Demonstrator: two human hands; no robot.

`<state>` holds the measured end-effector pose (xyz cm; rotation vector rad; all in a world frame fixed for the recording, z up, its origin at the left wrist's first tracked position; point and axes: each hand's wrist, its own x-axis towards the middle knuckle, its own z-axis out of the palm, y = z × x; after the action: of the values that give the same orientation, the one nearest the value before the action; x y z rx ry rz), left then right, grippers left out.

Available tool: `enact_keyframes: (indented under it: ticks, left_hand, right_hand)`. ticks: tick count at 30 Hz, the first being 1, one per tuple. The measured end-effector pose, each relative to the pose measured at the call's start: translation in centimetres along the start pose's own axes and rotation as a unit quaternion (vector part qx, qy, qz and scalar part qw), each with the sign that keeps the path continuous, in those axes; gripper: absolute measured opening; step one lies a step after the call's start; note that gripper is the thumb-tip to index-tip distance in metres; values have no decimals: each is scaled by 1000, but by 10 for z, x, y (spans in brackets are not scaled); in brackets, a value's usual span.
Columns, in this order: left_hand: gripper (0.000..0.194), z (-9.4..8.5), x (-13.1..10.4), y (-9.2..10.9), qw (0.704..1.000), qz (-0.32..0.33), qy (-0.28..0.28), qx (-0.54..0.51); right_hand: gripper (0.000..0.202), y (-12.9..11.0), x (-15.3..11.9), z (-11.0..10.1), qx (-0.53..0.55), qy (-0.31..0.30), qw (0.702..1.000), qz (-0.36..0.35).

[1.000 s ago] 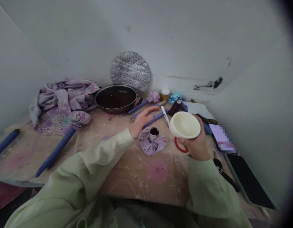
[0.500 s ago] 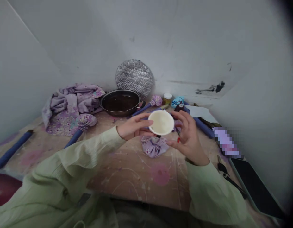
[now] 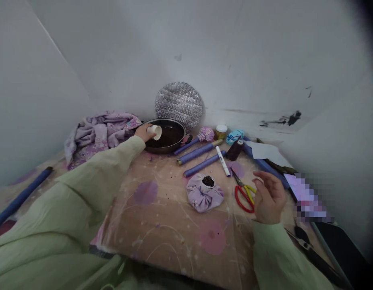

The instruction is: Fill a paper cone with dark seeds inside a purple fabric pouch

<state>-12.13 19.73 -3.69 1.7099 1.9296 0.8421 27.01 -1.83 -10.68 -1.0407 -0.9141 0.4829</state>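
My left hand (image 3: 143, 133) is closed around a small white cup (image 3: 156, 131), tipped on its side over the left part of a black pan (image 3: 180, 144) with dark contents. At the right, my right hand (image 3: 269, 197) is in the air with loosely curled fingers and nothing visible in it. Just left of it lie scissors (image 3: 244, 198) with red and yellow handles. A purple floral cloth pouch (image 3: 201, 198) sits on the table, its round opening showing dark bits inside.
Blue wrapped sticks (image 3: 198, 154) and a white marker (image 3: 222, 161) lie behind the pouch. A dark thread spool (image 3: 235, 150), a lidded jar (image 3: 220, 132) and a silver round mat (image 3: 179, 104) are at the back. Crumpled floral cloth (image 3: 98, 135) lies left, a phone (image 3: 340, 241) right.
The cup has gone from between both hands over the pouch to the pan at the back left, in my left hand. My right hand has let go and moved right.
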Motion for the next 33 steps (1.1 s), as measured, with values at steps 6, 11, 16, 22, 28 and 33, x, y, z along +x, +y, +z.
enact_keyframes:
  ticks: [6,11,16,22,28,33]
  left_hand:
    - [61,18,37,-3,972,70,-16,225]
    - [62,32,58,2,944,110,-60,306]
    - [61,42,70,5,926,131,-126,331]
    - [59,43,78,6,919,151,-196,307]
    - [53,47,78,4,929,143,-228,254]
    - [49,56,75,2,942,98,-244,208]
  right_hand:
    - [19,4,1,-8,14,40,999,-2]
    - [16,13,2,-13,-49,11,999,-2]
    - [14,18,0,-16,-75,-14,997,-8]
    - [14,22,-1,-17,-92,-22,996,-3]
    - [13,25,0,-16,-87,-21,996,-2]
    - [13,29,0,-17,-99,-27,995,0]
